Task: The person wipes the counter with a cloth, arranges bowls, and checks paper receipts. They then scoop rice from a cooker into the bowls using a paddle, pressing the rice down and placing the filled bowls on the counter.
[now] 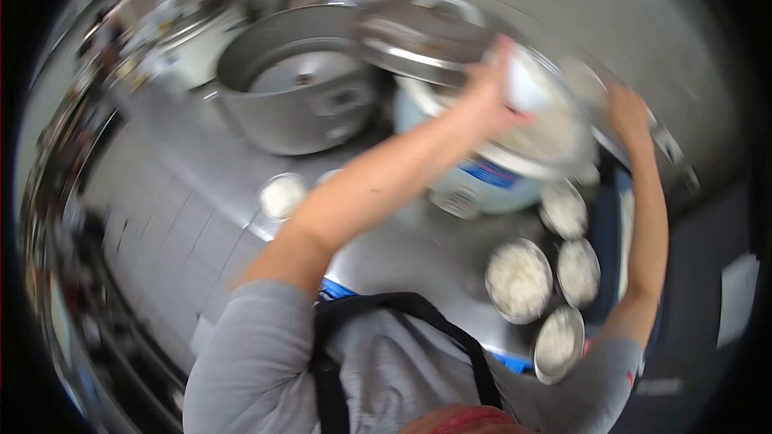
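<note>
My left hand (489, 96) is closed around a white bowl-like scoop (527, 84), over the open rice cooker (482, 181) with white rice inside. Beyond the cooker's right edge, my right hand (627, 112) is closed at the rim of a pale round bowl (585, 84); its fingers are blurred. Near my right forearm, several round bowls of rice (519, 281) stand on the metal counter (402, 253). One more small bowl of rice (283, 197) is left of my left forearm.
A large grey pot (301, 112) stands left of the cooker, with a dark lid (426, 36) between them. Farther left is a white pot (193, 52). A wall runs behind, and the tiled floor (153, 209) shows past the counter's left edge.
</note>
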`<state>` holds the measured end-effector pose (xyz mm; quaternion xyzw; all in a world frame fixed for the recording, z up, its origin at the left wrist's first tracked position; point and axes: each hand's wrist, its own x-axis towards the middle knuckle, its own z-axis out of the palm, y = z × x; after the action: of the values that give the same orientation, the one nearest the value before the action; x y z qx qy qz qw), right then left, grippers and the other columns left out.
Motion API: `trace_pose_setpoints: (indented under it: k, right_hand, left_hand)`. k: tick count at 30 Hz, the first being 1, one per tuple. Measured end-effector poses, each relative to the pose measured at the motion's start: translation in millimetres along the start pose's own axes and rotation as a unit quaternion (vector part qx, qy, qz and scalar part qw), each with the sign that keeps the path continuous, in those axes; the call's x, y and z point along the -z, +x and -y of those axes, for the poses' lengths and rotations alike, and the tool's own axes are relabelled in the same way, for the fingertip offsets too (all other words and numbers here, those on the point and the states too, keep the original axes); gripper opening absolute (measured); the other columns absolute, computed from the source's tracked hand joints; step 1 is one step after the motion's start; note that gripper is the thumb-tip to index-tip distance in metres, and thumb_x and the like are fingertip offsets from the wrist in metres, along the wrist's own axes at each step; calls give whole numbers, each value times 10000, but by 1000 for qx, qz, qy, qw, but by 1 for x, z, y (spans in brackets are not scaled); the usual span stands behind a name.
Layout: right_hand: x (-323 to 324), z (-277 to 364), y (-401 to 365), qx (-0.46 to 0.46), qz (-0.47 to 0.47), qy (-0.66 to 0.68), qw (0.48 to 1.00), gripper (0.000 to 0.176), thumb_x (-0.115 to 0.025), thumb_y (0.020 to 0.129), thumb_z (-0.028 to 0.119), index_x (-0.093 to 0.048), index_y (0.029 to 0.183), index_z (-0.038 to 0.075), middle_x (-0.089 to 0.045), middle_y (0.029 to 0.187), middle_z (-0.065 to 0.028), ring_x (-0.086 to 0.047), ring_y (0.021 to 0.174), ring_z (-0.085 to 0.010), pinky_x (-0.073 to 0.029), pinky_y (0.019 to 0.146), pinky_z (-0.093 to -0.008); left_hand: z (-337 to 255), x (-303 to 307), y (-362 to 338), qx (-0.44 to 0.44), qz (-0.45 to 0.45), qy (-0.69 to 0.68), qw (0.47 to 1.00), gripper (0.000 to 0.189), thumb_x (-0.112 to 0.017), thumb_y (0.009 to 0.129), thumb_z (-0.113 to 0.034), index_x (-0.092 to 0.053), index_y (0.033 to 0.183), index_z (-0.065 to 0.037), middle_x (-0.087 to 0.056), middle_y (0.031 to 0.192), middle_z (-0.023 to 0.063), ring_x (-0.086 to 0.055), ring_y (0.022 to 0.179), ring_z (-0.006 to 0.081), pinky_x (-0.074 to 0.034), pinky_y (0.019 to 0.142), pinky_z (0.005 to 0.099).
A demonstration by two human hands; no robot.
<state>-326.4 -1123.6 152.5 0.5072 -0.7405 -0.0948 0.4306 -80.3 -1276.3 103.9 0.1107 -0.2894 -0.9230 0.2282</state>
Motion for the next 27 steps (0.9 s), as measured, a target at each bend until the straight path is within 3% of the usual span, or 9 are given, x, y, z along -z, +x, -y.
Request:
trace_pose_setpoints:
  k: [4, 5, 7, 14, 21, 23, 25, 26, 27]
  right_hand:
    - [-80, 17, 7, -30, 156, -87, 983, 169, -506, 782, 150, -642, 854, 80, -650, 876, -128, -638, 830, -276, -496, 722, -405]
    - [-70, 32, 14, -72, 219, -56, 971, 189, -519, 760, 145, -650, 859, 51, -648, 897, -144, -633, 857, -295, -494, 751, -417]
    - [-53, 45, 27, -38, 271, -32, 961, 218, -511, 757, 138, -644, 890, 29, -640, 924, -171, -621, 889, -325, -490, 769, -427]
    - [-55, 37, 2, -48, 285, 54, 956, 260, -496, 775, 204, -636, 915, 36, -622, 958, -180, -596, 909, -348, -466, 794, -445]
    - [-69, 42, -4, -17, 292, 163, 942, 313, -448, 782, 262, -622, 887, 24, -597, 969, -192, -554, 945, -364, -440, 799, -471]
    - [-99, 29, -11, 65, 256, 200, 943, 335, -432, 786, 275, -630, 852, 14, -605, 895, -217, -564, 862, -382, -434, 773, -472]
    - [-103, 35, -4, 38, 262, 202, 943, 308, -442, 767, 247, -625, 754, 1, -605, 814, -230, -576, 771, -396, -436, 694, -494]
    - [-98, 37, 0, 74, 263, 208, 939, 298, -452, 748, 237, -614, 689, -5, -605, 815, -234, -587, 768, -370, -443, 677, -476]
    - [-117, 26, 8, 236, 258, 128, 928, 282, -471, 712, 233, -596, 619, -2, -595, 693, -222, -587, 627, -338, -450, 583, -449]
  left_hand:
    - [-10, -9, -26, -35, -82, -33, 996, 723, -546, 765, -620, -324, 1281, -166, -402, 1303, 103, -376, 1185, 354, -271, 925, 626]
    - [-16, -8, -28, -29, -101, -24, 994, 700, -524, 781, -618, -318, 1275, -167, -404, 1296, 106, -388, 1171, 348, -286, 912, 619]
    - [-31, -3, -39, -35, -90, -21, 995, 658, -482, 807, -616, -334, 1258, -160, -411, 1284, 110, -402, 1153, 341, -299, 902, 606]
    - [-47, 14, -47, -23, -36, -11, 999, 535, -361, 885, -567, -397, 1233, -161, -432, 1263, 105, -419, 1139, 339, -300, 927, 567]
    - [-48, 30, -38, -8, 36, -26, 999, 603, -385, 859, -590, -371, 1284, -162, -407, 1319, 120, -371, 1194, 370, -262, 944, 602]
    - [-47, 35, -47, 7, 88, -66, 994, 651, -464, 807, -608, -406, 1285, -171, -420, 1320, 114, -365, 1218, 378, -250, 960, 611]
    - [-53, 44, -46, -14, 108, -12, 994, 720, -560, 729, -618, -413, 1281, -180, -443, 1297, 121, -405, 1188, 375, -322, 917, 602]
    - [-57, 45, -55, -34, 126, 20, 991, 668, -543, 759, -578, -417, 1275, -173, -448, 1294, 117, -410, 1183, 373, -359, 898, 580]
    - [-61, 49, -52, -33, 124, 18, 992, 611, -486, 807, -532, -411, 1281, -154, -423, 1318, 130, -396, 1191, 402, -377, 885, 573]
